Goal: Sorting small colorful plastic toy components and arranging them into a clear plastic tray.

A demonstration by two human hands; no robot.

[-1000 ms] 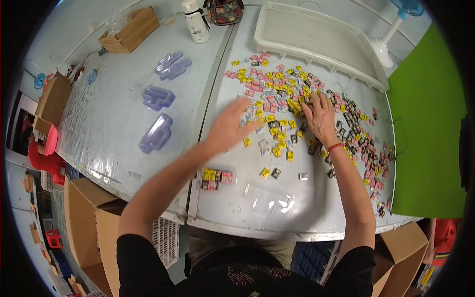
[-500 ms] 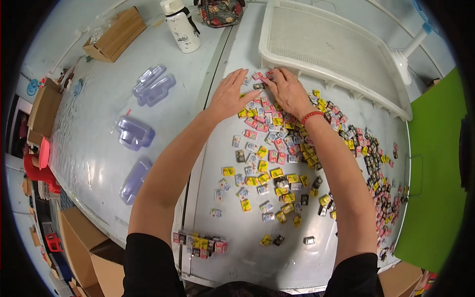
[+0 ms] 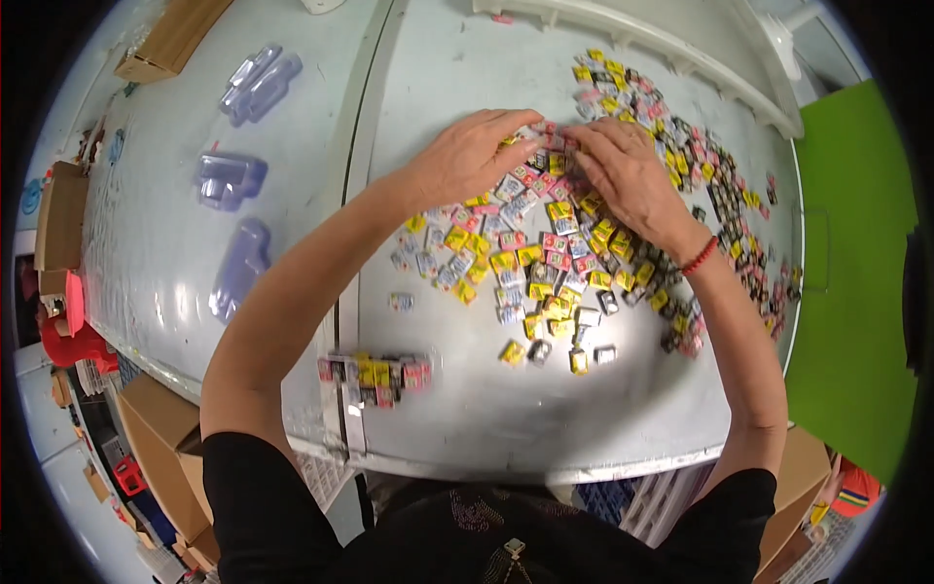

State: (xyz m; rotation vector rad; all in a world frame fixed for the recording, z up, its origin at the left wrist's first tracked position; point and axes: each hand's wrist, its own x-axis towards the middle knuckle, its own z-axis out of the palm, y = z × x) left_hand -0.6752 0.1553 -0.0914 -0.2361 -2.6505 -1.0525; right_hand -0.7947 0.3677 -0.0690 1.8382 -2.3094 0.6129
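Both hands are cupped around a heap of small printed box-shaped pieces (image 3: 559, 243) in pink, yellow, black and white on the table. My left hand (image 3: 477, 156) lies at the heap's far left, its fingers stretched and pointing right. Opposite it, my right hand (image 3: 632, 175), with a red bead bracelet at the wrist, rests on the far right of the heap, fingers slightly bent and apart. Several pieces show between the fingertips of the two hands. Neither hand grips one that I can make out.
On the left lie clear bluish plastic shells (image 3: 231, 180). A compact cluster of pieces (image 3: 375, 372) sits near the front left, apparently in clear plastic. A white plastic tray (image 3: 671, 54) stands at the back right, with a green panel (image 3: 846, 253) at the right. More pieces (image 3: 725, 209) spread rightward.
Both hands have come nearer to me, away from the white tray, and the pieces between them have slid nearer as well. The whole view has also shifted.
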